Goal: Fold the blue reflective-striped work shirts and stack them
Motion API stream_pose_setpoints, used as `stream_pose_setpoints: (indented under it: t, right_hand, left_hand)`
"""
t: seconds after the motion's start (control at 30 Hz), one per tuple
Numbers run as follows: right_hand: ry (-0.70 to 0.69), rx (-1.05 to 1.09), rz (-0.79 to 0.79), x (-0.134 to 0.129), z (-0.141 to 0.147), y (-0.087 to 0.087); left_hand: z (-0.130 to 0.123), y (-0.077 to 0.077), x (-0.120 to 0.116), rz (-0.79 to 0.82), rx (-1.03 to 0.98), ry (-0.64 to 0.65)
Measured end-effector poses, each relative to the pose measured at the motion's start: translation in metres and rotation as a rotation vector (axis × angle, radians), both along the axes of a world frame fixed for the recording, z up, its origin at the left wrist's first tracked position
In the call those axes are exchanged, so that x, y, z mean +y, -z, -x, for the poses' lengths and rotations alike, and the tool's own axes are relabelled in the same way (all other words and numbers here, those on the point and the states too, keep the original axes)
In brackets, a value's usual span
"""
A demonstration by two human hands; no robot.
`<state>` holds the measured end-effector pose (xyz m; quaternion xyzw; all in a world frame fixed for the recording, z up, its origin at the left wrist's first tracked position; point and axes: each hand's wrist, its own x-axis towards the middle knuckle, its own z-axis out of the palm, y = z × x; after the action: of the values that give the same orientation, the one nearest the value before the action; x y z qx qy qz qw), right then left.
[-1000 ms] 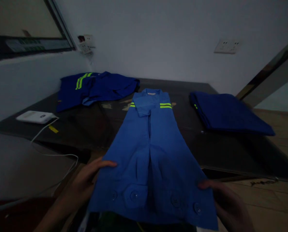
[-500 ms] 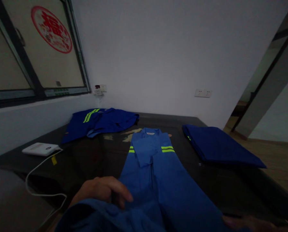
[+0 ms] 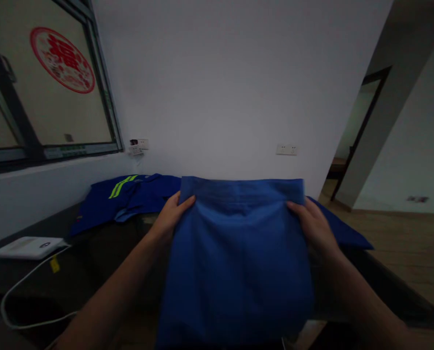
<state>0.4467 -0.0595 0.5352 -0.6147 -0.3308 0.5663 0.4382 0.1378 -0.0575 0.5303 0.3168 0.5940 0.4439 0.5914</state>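
Evidently the most legible writing is on the window (image 3: 76, 119), where a round red sticker (image 3: 62, 60) bears one large character that looks like 福. Green print (image 3: 69, 150) along the window's lower frame is too small to read. A white device (image 3: 27, 248) on the dark table (image 3: 103, 255) carries a dark mark, also unreadable, with a white cable (image 3: 18, 287) and a yellow tag (image 3: 54, 264) beside it.

Before the table, the blue garment (image 3: 238, 253) hangs upright between both hands. The left hand (image 3: 170, 213) grips its upper left corner, thumb on the near face; the right hand (image 3: 313, 221) grips the upper right likewise. Behind, to the left, lies a darker garment (image 3: 105, 206) with yellow-green stripes (image 3: 122, 186); to the right, dark-blue cloth (image 3: 342, 227) shows partly.
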Motion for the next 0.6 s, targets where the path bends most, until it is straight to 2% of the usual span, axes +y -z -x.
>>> stream_pose_setpoints:
  t: [0.07, 0.13, 0.2, 0.23, 0.27, 0.33, 0.47, 0.6]
  right_hand:
    - [-0.081, 0.046, 0.088, 0.029, 0.019, 0.053]
    - [-0.158, 0.061, 0.211, 0.041, 0.033, 0.108]
    - [-0.231, 0.041, 0.328, 0.038, 0.041, 0.155]
    - [-0.251, 0.03, 0.369, 0.033, 0.043, 0.173]
    - [-0.263, 0.019, 0.402, 0.029, 0.044, 0.187]
    - [-0.266, -0.003, 0.441, 0.02, 0.042, 0.205]
    - [-0.263, -0.067, 0.43, 0.02, 0.038, 0.22]
    - [-0.27, -0.199, 0.344, 0.031, 0.038, 0.235]
  left_hand:
    - [0.01, 0.056, 0.013, 0.141, -0.005, -0.007]
    - [0.021, 0.11, 0.013, 0.347, 0.056, 0.02]
    - [0.03, 0.15, 0.006, 0.451, 0.113, 0.04]
    - [0.034, 0.164, 0.002, 0.48, 0.136, 0.051]
    - [0.038, 0.174, -0.002, 0.495, 0.151, 0.061]
    - [0.044, 0.185, -0.007, 0.512, 0.164, 0.082]
    - [0.053, 0.196, -0.005, 0.507, 0.179, 0.113]
    - [0.059, 0.212, 0.002, 0.429, 0.3, 0.106]
